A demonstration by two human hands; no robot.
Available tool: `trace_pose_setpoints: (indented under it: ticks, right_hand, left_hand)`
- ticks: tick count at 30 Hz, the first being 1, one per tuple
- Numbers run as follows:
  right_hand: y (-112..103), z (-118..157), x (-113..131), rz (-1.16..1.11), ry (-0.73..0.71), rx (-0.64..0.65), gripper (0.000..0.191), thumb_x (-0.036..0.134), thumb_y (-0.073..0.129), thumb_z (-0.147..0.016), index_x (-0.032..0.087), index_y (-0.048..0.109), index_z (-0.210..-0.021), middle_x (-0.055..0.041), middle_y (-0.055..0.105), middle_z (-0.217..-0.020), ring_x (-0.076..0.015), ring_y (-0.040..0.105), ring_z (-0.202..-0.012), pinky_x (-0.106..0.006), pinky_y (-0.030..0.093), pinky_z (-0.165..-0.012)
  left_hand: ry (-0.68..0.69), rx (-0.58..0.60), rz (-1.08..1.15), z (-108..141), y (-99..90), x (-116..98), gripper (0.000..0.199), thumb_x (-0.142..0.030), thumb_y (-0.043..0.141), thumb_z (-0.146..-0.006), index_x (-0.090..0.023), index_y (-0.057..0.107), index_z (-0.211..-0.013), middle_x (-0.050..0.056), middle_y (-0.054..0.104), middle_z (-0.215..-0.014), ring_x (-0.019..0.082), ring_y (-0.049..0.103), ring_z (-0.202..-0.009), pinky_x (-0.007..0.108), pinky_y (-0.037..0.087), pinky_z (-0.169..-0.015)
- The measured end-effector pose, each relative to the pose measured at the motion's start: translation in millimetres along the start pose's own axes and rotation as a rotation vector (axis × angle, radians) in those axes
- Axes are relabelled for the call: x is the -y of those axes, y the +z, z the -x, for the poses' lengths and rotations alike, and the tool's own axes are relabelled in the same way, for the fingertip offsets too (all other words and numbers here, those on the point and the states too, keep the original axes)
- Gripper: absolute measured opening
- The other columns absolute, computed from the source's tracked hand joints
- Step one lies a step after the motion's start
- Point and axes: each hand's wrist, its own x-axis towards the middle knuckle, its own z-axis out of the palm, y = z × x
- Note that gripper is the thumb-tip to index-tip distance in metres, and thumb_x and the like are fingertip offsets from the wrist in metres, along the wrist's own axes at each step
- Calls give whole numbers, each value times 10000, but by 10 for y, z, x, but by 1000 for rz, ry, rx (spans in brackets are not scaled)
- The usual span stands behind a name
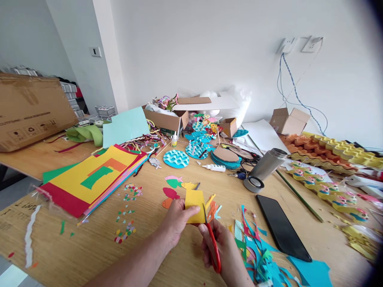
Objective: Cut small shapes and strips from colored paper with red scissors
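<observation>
My left hand [179,217] pinches a small yellow paper piece [194,199] by its left side, thumb on top. Red-handled scissors [214,247] are in my right hand [220,243], their blades at the paper's right edge. Just beyond the paper lie several cut paper fish: a yellow fish [188,185], a pink and green pair, a red fish [170,193] and an orange fish [170,203], partly behind my left hand. Narrow orange, yellow and blue strips [213,209] rest on the table right of the paper.
A stack of coloured paper [119,159] lies left, near small paper dots [127,231]. To the right are a black phone [283,227], blue scraps [266,263], a steel flask [269,165] and painted egg cartons [323,155]. Wavy blue discs [176,159] and a glue bottle [214,167] sit farther back.
</observation>
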Motion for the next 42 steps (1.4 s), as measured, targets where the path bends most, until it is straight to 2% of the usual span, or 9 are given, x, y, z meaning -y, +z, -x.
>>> trace_pose_setpoints:
  ticks: [16,23,34,42]
  right_hand:
    - [3,4,-5,-16,-13,-2,483,659,561,-712,225,350,-710,96,483,-400,-72,451,-245,-138,277,-245]
    - [2,-11,-3,-12,-15,-9,505,688,556,-691,215,382,-715,86,494,-398,-83,455,-237,-151,277,-242]
    - [10,10,13,-19,-7,-26,508,684,573,-679,222,364,-702,90,484,-403,-81,453,-242,-149,282,-241]
    - [5,-2,20,-33,-7,-7,496,675,572,-683,221,376,-720,81,499,-396,-88,451,-241,-157,281,-246]
  left_hand:
    - [-13,-24,43,-14,-21,2,220,-314,720,-656,-120,683,-753,44,683,-699,166,600,-672,258,432,-632]
    - [-37,-16,12,-30,-27,26,220,-310,717,-625,-109,669,-701,41,658,-635,141,549,-576,246,398,-565]
    - [-22,-29,-10,-36,-36,38,241,-312,709,-628,-94,673,-723,44,639,-632,155,552,-602,265,410,-588]
    - [-22,-30,-36,-37,-30,44,224,-314,704,-619,-104,661,-685,29,626,-604,133,521,-547,247,389,-539]
